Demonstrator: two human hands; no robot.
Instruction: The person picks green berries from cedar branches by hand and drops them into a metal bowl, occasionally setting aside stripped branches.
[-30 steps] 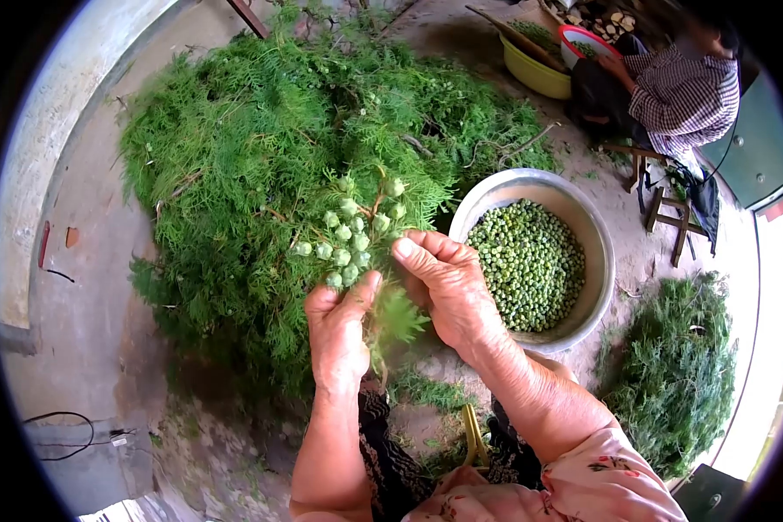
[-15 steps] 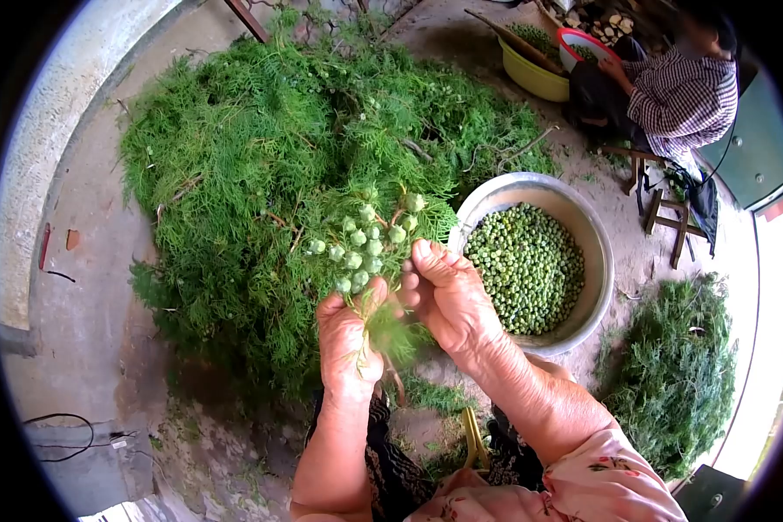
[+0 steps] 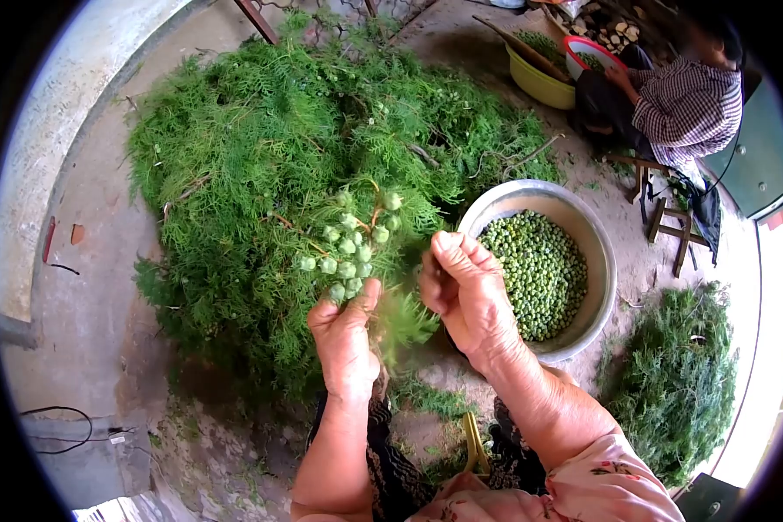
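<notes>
Right hand—fingertips together, contents unclear—has drawn toward three o'clock, so only the left hand pinches the cone sprig.

Pale pink, red-flowered top, dark patterned legwear, bare fingers

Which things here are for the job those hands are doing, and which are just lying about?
Seem to be for the job:
left hand, gripping the sprig of green cones
right hand, raised beside it
big branch pile
metal basin, full of loose cones

Probably just lying about:
reddish chunk
black cable
chopped wood
</notes>
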